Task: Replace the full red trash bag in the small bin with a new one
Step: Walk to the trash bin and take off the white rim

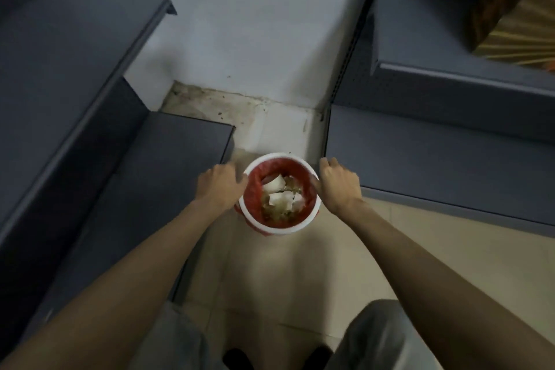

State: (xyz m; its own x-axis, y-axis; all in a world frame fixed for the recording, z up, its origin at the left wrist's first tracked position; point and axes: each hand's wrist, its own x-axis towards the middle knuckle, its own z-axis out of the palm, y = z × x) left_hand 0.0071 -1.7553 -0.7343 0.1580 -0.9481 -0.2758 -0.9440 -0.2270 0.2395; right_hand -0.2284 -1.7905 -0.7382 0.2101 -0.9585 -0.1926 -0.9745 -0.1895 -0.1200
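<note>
Both forearms reach forward and down from the camera, over grey trouser legs and dark shoes at the bottom edge. Between the two hands stands the small bin (282,227), white, on the tiled floor (345,258) in a narrow gap between two grey shelf units (435,147). The red trash bag (250,201) lines it, and paper scraps (277,192) fill it close to the rim.

The left hand (220,182) is at the left side of the rim, with fingers loosely bent toward it; they seem to touch the edge, but I cannot tell if they already pinch the bag. The right hand (338,185) is at the right side, fingers curled at the rim; a real grip is also not clear. The bin lies directly between the hands, equally near to each. I judge that the next move is to catch the bag edge on both sides and lift it straight up, because the shelves leave little room sideways.
</note>
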